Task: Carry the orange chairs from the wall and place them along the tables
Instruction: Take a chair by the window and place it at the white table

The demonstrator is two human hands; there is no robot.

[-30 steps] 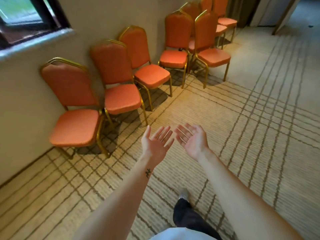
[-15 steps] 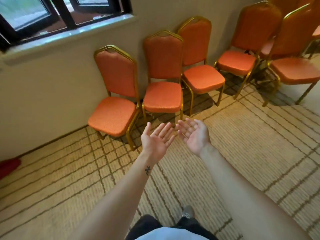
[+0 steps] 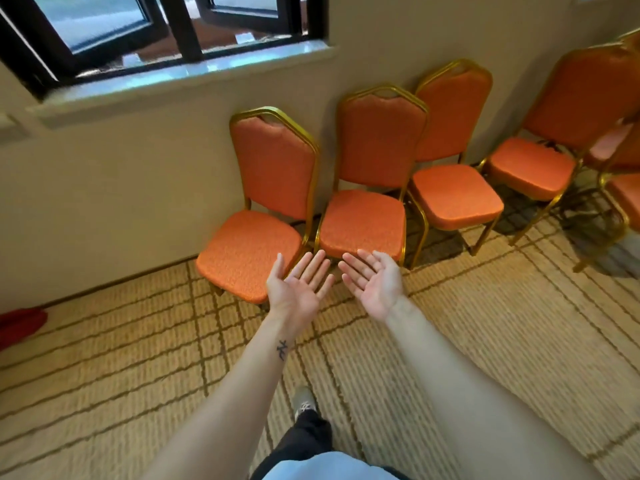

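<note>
- Left hand (image 3: 298,289) and right hand (image 3: 374,285) side by side, palms up, fingers straight and loosely spread, holding nothing.
- Held out just short of two orange padded chairs with gold metal frames: nearest chair (image 3: 249,251) below the right end of the dark-framed window (image 3: 180,29), second chair (image 3: 363,223) just beside it.
- Third chair (image 3: 453,195) and fourth chair (image 3: 533,168) further right of the window, backs to the beige wall (image 3: 121,188).
- Beige grid-patterned carpet (image 3: 104,358) underneath.

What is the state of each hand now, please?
Left hand: open, palm up, holding nothing.
Right hand: open, palm up, holding nothing.
</note>
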